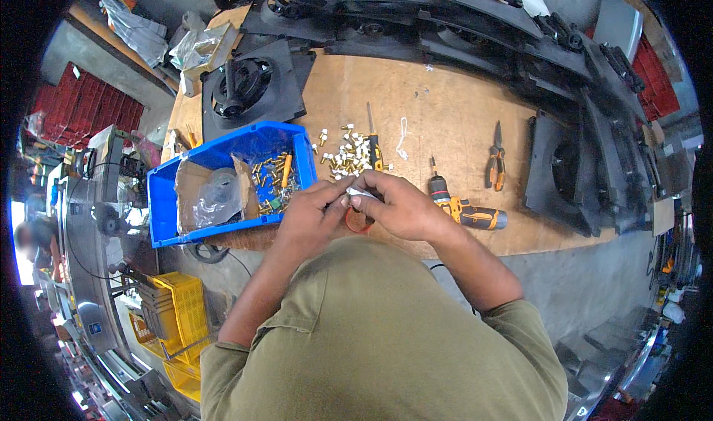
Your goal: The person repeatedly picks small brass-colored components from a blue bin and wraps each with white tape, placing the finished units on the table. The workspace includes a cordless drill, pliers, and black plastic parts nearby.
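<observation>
My left hand [315, 211] and my right hand [401, 207] meet at the table's near edge, fingertips pinched close together. Between them shows a white strip [362, 193], which looks like thread seal tape, gripped by my right hand. What my left fingertips pinch is hidden. Just below the fingers is an orange-red ring [359, 219], partly covered; I cannot tell whether it is held. Beyond my hands lies a pile of small brass fittings with white ends [350, 153]. A screwdriver [376, 152] with a yellow-and-black handle lies against the pile.
At left stands a blue bin [169, 214] holding brass fittings, cardboard and a plastic bag. A cordless drill [475, 214] and pliers [495, 161] lie to the right. Black fan housings [379, 31] line the table's back and right side. A yellow crate [191, 309] stands below left.
</observation>
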`<state>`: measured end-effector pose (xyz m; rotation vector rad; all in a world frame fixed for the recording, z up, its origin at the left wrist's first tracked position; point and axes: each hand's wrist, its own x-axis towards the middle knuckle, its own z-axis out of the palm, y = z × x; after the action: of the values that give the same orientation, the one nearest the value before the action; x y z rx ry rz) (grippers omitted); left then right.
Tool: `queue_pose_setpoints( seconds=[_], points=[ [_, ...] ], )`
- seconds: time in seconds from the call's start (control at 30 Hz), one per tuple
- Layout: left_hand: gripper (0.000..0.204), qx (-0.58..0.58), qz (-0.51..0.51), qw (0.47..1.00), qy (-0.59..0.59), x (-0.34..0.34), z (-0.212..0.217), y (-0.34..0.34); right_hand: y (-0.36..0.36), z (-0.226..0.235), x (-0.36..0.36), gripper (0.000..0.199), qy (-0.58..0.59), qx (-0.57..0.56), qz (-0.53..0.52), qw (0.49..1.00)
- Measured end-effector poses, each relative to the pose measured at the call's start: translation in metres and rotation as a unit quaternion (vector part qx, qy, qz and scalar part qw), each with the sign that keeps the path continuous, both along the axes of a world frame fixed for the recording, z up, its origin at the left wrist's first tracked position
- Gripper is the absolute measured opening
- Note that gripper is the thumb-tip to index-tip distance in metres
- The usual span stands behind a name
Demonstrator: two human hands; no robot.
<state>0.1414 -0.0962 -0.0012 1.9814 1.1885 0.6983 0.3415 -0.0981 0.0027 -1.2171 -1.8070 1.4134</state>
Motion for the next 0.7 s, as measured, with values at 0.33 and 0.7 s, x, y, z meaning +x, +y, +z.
queue_pose_setpoints(
  seconds=[0.33, 0.7],
  points=[
    [0.029, -0.045, 0.052, 0.997, -0.031, 0.0065, 0.0030, -0.0082, -0.0048, 0.0057, -0.0054, 0.020, -0.031, 0.047, -0.034, 0.998],
    [0.029, -0.211, 0.069, 0.948, -0.226, 0.0023, 0.0010, -0.0018, -0.0083, 0.0062, -0.0058, 0.017, -0.060, 0.165, -0.033, 0.984]
  ],
)
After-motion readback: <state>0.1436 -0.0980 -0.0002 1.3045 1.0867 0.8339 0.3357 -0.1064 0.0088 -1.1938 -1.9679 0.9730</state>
